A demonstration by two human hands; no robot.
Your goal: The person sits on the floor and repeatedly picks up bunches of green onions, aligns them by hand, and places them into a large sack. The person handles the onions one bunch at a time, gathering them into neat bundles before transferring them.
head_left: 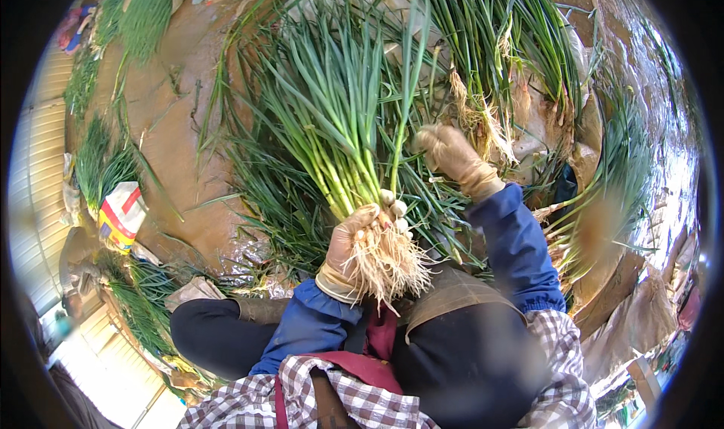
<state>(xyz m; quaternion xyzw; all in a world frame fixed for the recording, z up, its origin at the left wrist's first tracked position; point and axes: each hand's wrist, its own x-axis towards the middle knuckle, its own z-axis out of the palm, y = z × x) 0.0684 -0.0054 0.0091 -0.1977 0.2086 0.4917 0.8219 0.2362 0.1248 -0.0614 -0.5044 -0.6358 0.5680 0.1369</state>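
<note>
My left hand (pixel 343 247), in a pale glove, is closed around the lower stems of a bunch of green onions (pixel 345 140). Their green leaves fan out away from me, while the stringy roots (pixel 390 259) hang over my lap. Several round white bulbs (pixel 396 207) show at the right side of the bunch. My right hand (pixel 452 158), gloved too, is raised to the right of the bunch, above loose leaves. Its fingers look curled and are blurred, so whether anything is between them cannot be made out.
Loose green leaves (pixel 277 203) lie heaped beneath the bunch. More rooted onions (pixel 486 67) rest on pale sheeting at the upper right. Others (pixel 565 225) lie by my right elbow. Wet brown ground (pixel 186 118) stretches left, with a printed bag (pixel 121 217) beside further greens.
</note>
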